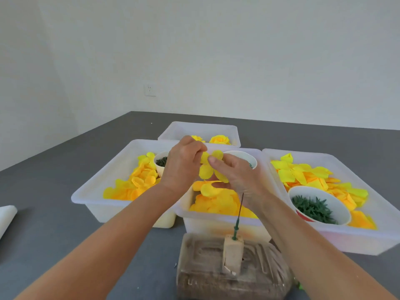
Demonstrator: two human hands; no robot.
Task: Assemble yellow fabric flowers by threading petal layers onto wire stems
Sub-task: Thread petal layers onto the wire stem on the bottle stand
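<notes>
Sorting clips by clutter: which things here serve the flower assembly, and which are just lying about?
In use:
- petal layer, pinched by left hand and right hand
- wire stem standing in block
- petal trays
- bowl of green calyxes
- finished flowers

Lying about:
- white object at left edge
- wall socket

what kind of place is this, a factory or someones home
Most likely a bare room used as a small craft workstation, not a factory floor. White bins of loose yellow petals, a bowl of green calyx pieces and a wire stem in a block sit on a grey surface by plain walls.
</notes>
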